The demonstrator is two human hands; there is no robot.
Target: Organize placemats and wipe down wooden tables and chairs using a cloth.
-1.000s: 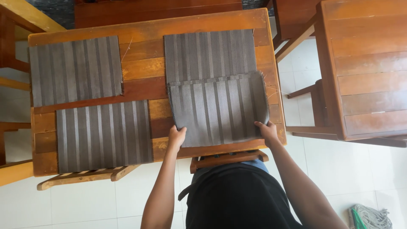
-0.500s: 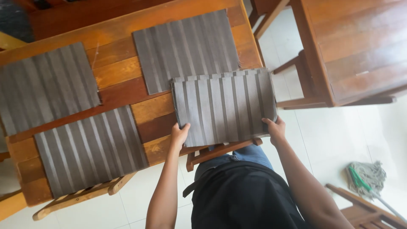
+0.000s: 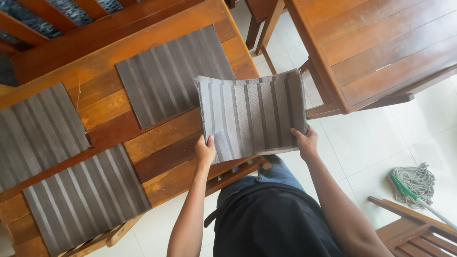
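I hold a grey striped placemat [image 3: 252,116] lifted off the wooden table [image 3: 157,147], past its right edge. My left hand [image 3: 205,151] grips the mat's near left corner and my right hand [image 3: 306,143] grips its near right corner. The mat hangs in the air, slightly curved, partly over the table corner and partly over the floor. Three more grey striped placemats stay flat on the table: one at the far right [image 3: 166,76], one at the left [image 3: 38,131] and one at the near left [image 3: 83,197].
A second wooden table [image 3: 381,43] stands to the right across a gap of white tiled floor [image 3: 376,147]. A mop [image 3: 414,183] lies on the floor at the right. A wooden chair part [image 3: 414,233] shows at the bottom right, and a bench [image 3: 233,173] sits under the table's near edge.
The mat has left the table's near right spot and moved right, toward the gap between the tables. My view has turned right with it; both hands keep hold.
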